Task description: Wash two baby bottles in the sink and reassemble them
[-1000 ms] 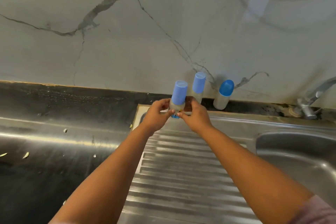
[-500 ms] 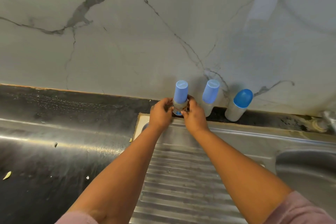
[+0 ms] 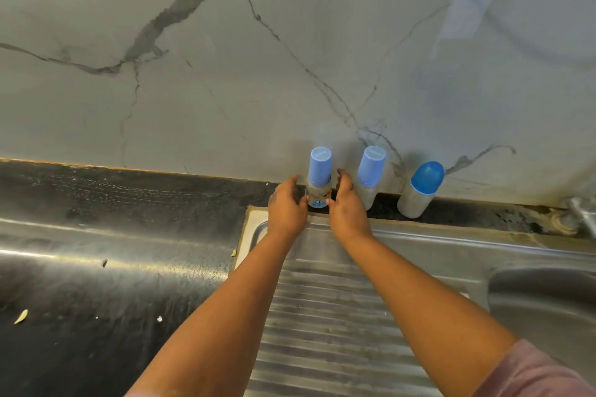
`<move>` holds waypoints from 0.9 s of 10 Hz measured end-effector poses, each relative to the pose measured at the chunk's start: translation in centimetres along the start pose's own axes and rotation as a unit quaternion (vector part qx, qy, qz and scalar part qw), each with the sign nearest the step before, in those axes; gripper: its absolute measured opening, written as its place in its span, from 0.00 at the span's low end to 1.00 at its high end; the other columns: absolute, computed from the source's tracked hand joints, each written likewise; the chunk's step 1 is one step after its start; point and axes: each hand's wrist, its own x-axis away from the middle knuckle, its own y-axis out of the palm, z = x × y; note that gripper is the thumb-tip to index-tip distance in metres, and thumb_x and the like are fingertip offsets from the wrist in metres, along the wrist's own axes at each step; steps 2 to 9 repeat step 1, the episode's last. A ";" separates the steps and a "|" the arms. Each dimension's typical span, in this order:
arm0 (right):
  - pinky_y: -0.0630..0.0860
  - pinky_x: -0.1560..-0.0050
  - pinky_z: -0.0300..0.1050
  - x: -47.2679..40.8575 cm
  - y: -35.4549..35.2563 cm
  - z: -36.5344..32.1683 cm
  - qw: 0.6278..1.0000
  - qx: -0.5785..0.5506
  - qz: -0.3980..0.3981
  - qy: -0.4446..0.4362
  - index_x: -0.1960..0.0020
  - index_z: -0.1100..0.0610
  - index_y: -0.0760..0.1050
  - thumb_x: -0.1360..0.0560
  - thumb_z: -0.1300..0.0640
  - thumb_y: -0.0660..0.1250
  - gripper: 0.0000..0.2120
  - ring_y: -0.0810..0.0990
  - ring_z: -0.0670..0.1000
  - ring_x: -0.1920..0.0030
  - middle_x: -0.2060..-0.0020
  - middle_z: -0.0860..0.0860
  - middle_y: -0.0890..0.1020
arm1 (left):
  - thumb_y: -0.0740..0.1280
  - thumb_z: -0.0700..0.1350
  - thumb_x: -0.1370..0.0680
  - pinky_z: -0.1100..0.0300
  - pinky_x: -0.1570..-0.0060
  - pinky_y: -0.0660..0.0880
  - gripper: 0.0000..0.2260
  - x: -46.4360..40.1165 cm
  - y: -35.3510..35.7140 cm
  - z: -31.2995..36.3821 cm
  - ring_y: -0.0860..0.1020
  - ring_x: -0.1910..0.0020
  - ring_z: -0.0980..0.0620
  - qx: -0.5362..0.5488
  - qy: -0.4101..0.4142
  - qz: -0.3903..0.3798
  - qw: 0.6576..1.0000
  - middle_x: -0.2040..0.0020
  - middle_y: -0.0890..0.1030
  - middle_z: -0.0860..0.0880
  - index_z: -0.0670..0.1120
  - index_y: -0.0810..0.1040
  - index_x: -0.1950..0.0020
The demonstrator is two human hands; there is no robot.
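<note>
L grip: left hand fingers curled at side of the leftmost bottle, pinching it low.
R grip: right hand same on other side, thumb up by the collar.
Bottle pos: upright on counter strip at wall, behind drainboard.
Others: 2nd bottle & 3rd bottle just beside, capped, upright.
Progress: looks near done, all assembled w/ caps; only letting go left, I'd say.
Contents: bottles look empty, can't tell for sure. Sink basin: nothing seen in it.
</note>
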 end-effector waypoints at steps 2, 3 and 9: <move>0.70 0.46 0.37 1.5 -1.1 -0.4 0.998 -0.050 -0.014 -0.023 0.33 0.57 0.64 0.22 0.68 0.62 0.20 0.76 0.52 0.40 0.43 0.51 0.75 | 0.69 0.38 0.23 0.60 0.44 0.73 0.21 1.7 -0.3 0.5 0.78 0.42 0.48 0.026 0.000 0.062 0.998 0.38 0.77 0.43 0.40 0.71 0.31; 0.70 0.46 0.37 1.5 -1.1 -0.4 0.998 -0.050 -0.014 -0.023 0.33 0.57 0.64 0.22 0.68 0.62 0.20 0.76 0.52 0.40 0.43 0.51 0.75 | 0.69 0.38 0.23 0.60 0.44 0.73 0.21 1.7 -0.3 0.5 0.78 0.42 0.48 0.026 0.000 0.062 0.998 0.38 0.77 0.43 0.40 0.71 0.31; 0.70 0.46 0.37 1.5 -1.1 -0.4 0.998 -0.050 -0.014 -0.023 0.33 0.57 0.64 0.22 0.68 0.62 0.20 0.76 0.52 0.40 0.43 0.51 0.75 | 0.69 0.38 0.23 0.60 0.44 0.73 0.21 1.7 -0.3 0.5 0.78 0.42 0.48 0.026 0.000 0.062 0.998 0.38 0.77 0.43 0.40 0.71 0.31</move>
